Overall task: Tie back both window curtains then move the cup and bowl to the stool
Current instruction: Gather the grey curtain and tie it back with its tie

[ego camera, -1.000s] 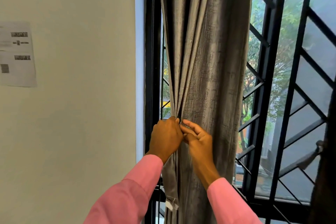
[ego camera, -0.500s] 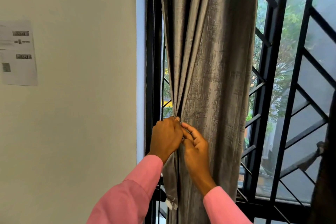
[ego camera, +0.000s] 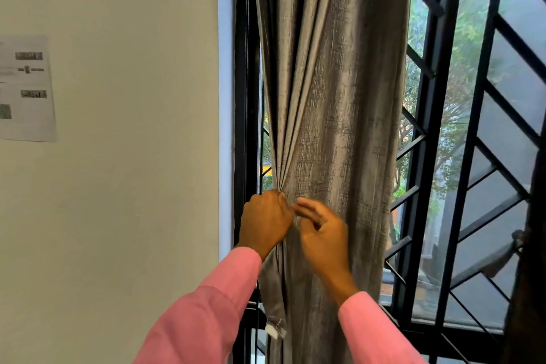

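The grey curtain (ego camera: 334,103) hangs bunched at the left side of the window, its pleats drawn in to a waist where the hands are. Its left edge runs just beside the black frame (ego camera: 243,97), w/ a thin gap of daylight between them; its right edge falls free against the grille (ego camera: 425,133), and beyond that the panes are uncovered, trees outside. Plenty of open room to the right of the cloth, hardly any to the left, where the frame meets the pale wall (ego camera: 133,186). A printed sheet (ego camera: 26,89) is stuck on that wall, well apart from the window.

Left hand (ego camera: 264,220) is fisted tight on the gathered pleats at the waist, knuckles toward me. Right hand (ego camera: 323,235) is just beside it, in front of the fabric, fingers loosely spread and curled, blurred; it seems to hold nothing, but can't tell if the fingertips touch the cloth. Both sleeves are pink.

Fabric looks sheeny, w/ a crosshatch weave, darker in the folds. Below the left hand a narrow strip of it hangs down, ending in a white tag (ego camera: 273,331) near the bottom. At the far right edge, a dark shape w/ something knotted on it (ego camera: 518,242), too dim to tell.

No cup, bowl or stool in view.
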